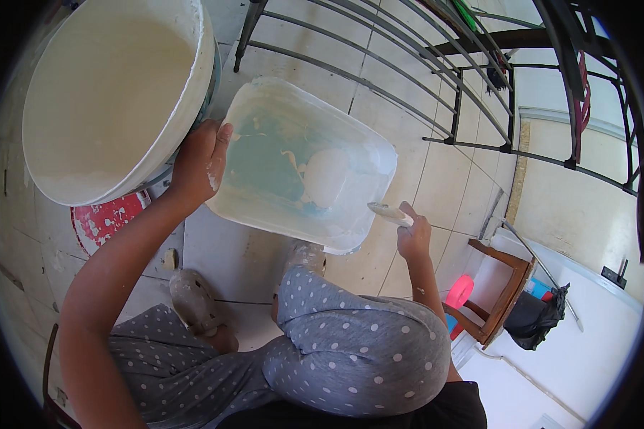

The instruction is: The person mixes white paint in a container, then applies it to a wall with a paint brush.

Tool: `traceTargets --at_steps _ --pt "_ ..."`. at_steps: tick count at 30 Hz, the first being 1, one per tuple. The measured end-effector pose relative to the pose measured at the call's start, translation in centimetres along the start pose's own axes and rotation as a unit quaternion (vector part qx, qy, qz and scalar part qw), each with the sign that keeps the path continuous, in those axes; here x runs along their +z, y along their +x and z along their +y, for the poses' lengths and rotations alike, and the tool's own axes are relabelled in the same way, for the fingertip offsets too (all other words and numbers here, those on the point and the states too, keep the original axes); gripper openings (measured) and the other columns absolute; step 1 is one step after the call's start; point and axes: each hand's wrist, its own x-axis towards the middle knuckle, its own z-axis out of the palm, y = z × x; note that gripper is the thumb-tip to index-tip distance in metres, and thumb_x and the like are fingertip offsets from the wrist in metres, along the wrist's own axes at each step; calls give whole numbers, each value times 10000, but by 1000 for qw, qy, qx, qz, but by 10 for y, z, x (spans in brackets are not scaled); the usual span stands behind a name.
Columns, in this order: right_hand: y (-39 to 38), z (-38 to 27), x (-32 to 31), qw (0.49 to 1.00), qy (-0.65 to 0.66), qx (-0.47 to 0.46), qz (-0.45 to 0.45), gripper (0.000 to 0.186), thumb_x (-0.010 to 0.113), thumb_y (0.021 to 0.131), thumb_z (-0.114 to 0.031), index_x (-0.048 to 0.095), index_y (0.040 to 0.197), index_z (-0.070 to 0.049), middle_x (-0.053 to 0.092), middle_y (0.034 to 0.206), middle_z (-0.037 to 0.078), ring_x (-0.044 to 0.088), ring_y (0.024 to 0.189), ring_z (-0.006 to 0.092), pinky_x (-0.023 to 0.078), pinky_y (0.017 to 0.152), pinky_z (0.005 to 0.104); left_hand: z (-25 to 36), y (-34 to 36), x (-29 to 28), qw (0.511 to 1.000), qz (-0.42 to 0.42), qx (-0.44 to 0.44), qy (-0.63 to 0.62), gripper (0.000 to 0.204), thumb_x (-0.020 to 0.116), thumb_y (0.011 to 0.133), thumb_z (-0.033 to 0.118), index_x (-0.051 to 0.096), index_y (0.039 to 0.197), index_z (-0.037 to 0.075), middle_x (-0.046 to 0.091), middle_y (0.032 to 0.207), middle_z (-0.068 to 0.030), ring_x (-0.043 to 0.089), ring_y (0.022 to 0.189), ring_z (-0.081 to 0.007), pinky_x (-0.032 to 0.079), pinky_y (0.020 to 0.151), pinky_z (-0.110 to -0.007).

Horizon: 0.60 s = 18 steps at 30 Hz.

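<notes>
A large white bucket [111, 100] tilts at the upper left, its wide mouth turned toward me and its inside coated in cream residue. My left hand [199, 163], smeared with white, is closed at the bucket's lower right side, some fingers hidden. Beside it lies a rectangular pale tub [265, 171], with a thin whitish film and a thicker white patch over its blue-green bottom. My right hand [415, 234] grips a short, pale tool [390, 213] caked in white, its tip near the tub's right rim; its exact kind is unclear.
A black metal rack [379, 89] lines the upper right. A red, white-spotted round lid [104, 222] rests under the bucket. At right stand a brown wooden frame [504, 293], a pink roll-like thing [460, 292] and a black plastic bag [537, 318]. My shoes stand on the tiled floor [229, 261].
</notes>
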Motion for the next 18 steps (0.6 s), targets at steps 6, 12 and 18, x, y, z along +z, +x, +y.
traceTargets --at_steps 6,12,18 --pt "-5 5 -5 999 -33 -8 40 323 492 637 -2 552 937 -105 583 673 203 568 660 448 439 592 522 -3 0 1 1000 0 5 0 365 396 1021 283 548 895 -24 563 791 -246 556 774 -436 432 709 -455" --pt "-12 25 27 990 -138 21 -19 334 538 691 -49 575 1016 -118 604 667 203 603 661 416 469 616 517 -8 3 1 1000 4 11 0 366 397 1019 288 547 898 -23 570 803 -252 557 791 -449 433 717 -459" --pt "-58 36 35 983 -70 155 72 466 529 704 -65 584 1166 -103 634 725 204 630 700 383 480 645 494 -15 1 3 998 21 53 -9 336 405 1013 265 556 921 -20 580 872 -251 552 855 -451 429 760 -458"
